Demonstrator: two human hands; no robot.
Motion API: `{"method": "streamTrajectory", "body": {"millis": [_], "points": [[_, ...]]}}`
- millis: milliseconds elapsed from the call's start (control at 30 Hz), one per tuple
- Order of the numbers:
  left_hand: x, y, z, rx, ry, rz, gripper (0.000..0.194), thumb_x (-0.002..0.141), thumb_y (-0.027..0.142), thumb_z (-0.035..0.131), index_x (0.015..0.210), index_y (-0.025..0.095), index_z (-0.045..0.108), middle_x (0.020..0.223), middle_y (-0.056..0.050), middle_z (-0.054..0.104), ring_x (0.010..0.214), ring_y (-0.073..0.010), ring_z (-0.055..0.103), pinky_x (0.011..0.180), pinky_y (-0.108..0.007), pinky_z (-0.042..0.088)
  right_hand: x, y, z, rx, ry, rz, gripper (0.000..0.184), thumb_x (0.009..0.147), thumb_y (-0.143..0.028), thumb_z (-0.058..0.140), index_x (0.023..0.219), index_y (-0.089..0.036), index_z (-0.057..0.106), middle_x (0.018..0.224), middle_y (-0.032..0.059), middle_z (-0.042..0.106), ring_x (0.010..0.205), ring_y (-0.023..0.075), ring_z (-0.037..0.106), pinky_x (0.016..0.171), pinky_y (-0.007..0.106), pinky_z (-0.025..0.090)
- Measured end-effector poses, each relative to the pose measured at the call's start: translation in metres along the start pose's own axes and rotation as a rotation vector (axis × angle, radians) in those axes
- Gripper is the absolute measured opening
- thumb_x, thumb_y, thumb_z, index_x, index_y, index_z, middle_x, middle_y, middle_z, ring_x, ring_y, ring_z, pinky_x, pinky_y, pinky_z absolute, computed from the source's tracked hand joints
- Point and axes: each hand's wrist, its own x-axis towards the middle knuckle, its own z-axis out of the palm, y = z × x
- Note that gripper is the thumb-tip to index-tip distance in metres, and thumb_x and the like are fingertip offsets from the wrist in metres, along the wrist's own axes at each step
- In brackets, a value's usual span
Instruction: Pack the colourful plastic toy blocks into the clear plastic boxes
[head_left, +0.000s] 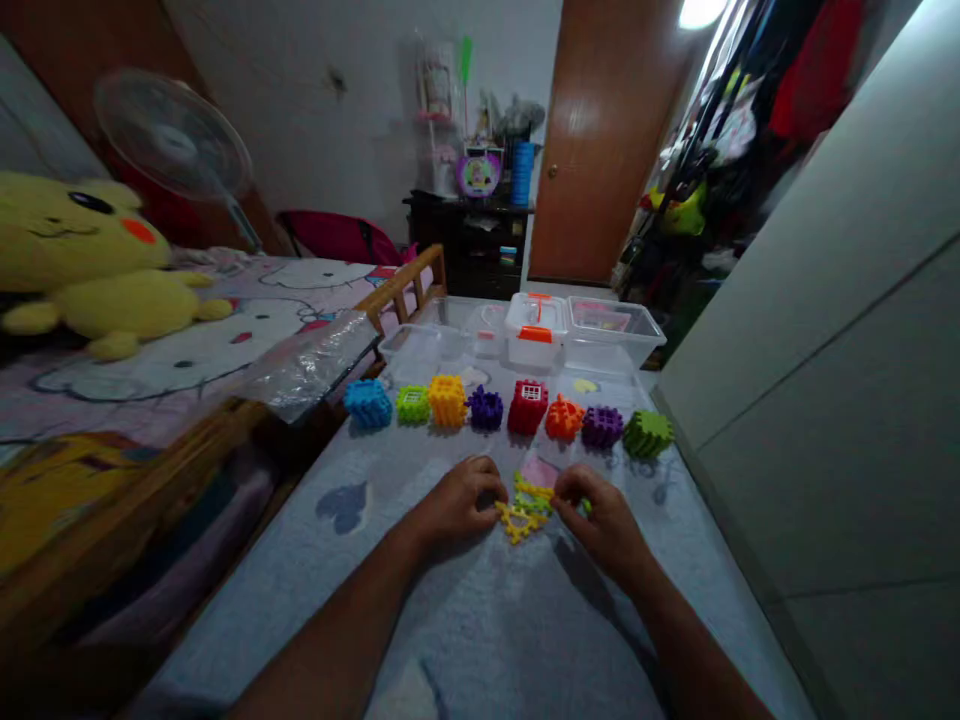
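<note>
Several yellow and green interlocking plastic building pieces [521, 522] lie between my hands on the cloth-covered table. My left hand [466, 497] is closed, with thumb and fingertips at the left edge of the nearest yellow triangular piece. My right hand [606, 522] pinches the right end of another yellow piece [534, 490]. Some green piece [586, 507] shows at the right hand's fingers, partly hidden. Beyond the hands stands a row of assembled blocks, among them a red one [528, 407], a dark purple one [485, 409] and an orange one [564, 418].
Behind the row are clear plastic boxes [615, 328] and a lidded box with orange clips [535, 350]. A wooden-railed bed with a yellow plush toy [112, 300] is at the left. A pale cabinet [825, 400] borders the table's right side.
</note>
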Motion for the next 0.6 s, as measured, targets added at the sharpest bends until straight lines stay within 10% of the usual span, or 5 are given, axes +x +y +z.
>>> {"method": "streamTrajectory", "body": {"millis": [200, 600], "points": [[0.0, -0.005, -0.003, -0.021, 0.009, 0.001, 0.019, 0.072, 0.013, 0.07, 0.091, 0.018, 0.069, 0.098, -0.005, 0.062, 0.1, -0.0208, 0.057, 0.092, -0.031, 0.045, -0.008, -0.015, 0.027, -0.133, -0.139, -0.085, 0.016, 0.087, -0.008, 0.056, 0.077, -0.02, 0.054, 0.088, 0.0044, 0.057, 0.084, 0.0194, 0.053, 0.075, 0.031, 0.044], [0.0, -0.003, -0.007, -0.045, -0.017, 0.005, 0.028, 0.077, 0.021, 0.073, 0.105, 0.02, 0.073, 0.102, -0.006, 0.061, 0.102, -0.0213, 0.056, 0.094, -0.032, 0.045, -0.011, -0.005, 0.011, -0.213, -0.263, 0.004, 0.02, 0.079, -0.006, 0.063, 0.092, -0.019, 0.056, 0.096, 0.0049, 0.059, 0.09, 0.0209, 0.052, 0.08, 0.034, 0.044]]}}
